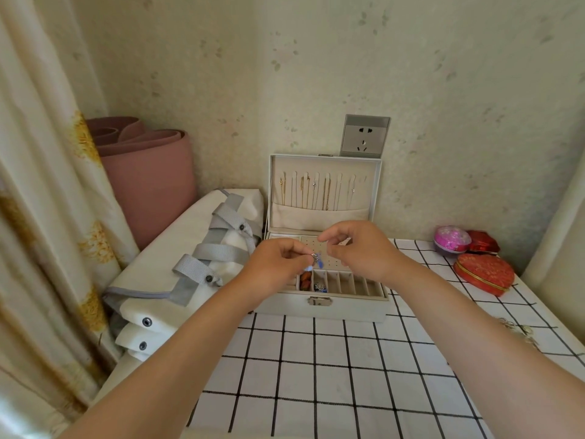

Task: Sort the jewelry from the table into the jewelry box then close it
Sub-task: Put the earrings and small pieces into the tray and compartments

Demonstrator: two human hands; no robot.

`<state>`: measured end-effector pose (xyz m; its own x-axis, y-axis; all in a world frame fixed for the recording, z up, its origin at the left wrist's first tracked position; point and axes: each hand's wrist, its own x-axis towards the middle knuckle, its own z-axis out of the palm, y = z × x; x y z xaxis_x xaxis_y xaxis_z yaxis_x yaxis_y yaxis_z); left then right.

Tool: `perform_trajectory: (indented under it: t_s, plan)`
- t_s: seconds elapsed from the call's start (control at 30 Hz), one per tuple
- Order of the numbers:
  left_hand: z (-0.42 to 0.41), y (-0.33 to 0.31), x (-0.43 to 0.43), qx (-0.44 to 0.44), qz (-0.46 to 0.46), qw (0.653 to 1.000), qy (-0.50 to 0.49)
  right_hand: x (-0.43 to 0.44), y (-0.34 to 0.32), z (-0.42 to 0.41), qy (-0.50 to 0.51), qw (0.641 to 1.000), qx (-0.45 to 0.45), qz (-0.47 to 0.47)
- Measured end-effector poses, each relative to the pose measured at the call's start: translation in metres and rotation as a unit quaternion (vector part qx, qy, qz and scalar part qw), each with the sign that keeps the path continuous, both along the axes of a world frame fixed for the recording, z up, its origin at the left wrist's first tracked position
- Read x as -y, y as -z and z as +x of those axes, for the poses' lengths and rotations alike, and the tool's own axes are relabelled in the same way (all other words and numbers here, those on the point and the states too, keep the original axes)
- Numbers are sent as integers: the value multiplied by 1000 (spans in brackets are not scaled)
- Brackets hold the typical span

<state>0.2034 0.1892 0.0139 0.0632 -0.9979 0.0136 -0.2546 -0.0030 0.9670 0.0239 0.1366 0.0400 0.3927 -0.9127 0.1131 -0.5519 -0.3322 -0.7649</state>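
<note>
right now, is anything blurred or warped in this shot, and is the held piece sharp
Head view: wide-angle lens bows the curtain and right wall corner near the edges; light is soft and even, no glare; the small silver-blue piece pinched by the left hand is soft, too small to identify.

checked table (pixel 316 375), open jewelry box (pixel 323 307), red tins (pixel 484 274), loose jewelry (pixel 519 331)

Bare left hand (pixel 278 267), bare right hand (pixel 364 248)

1 jewelry box (pixel 323 307), far edge of table (pixel 316 375). 2 hands: left hand (pixel 278 267), right hand (pixel 361 251). 1 blue-and-silver trinket (pixel 315 260), pinched by left hand. 3 lidded tins, far right corner: pink tin (pixel 451 239), octagonal tin (pixel 483 242), heart tin (pixel 484 274).
</note>
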Motion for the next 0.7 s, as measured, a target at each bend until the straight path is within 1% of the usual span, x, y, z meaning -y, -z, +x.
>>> perform_trajectory:
  t_s: [0.07, 0.13, 0.3, 0.47, 0.6, 0.7]
  plan:
    - [-1, -1, -1, -16, 2, 1000, -3, 0, 2, 1, 24, 999, -15, -37]
    - [-2, -1, -1, -29, 2, 999, -15, -1, 1, 2, 32, 998, 0, -45]
    - [-4, -2, -1, -86, -3, 995, -41, -6, -7, 5, 0, 1000, 11, 4]
    - [-5, -3, -2, -109, -1, 992, -58, -5, -6, 5, -9, 999, 38, 30]
    - [-6, -3, -3, -120, 21, 992, -40, -1, -3, 3, 1, 999, 32, 2]
    - [-8, -2, -3, -120, 33, 992, -33, 1, 2, 3, 20, 998, -2, -54]
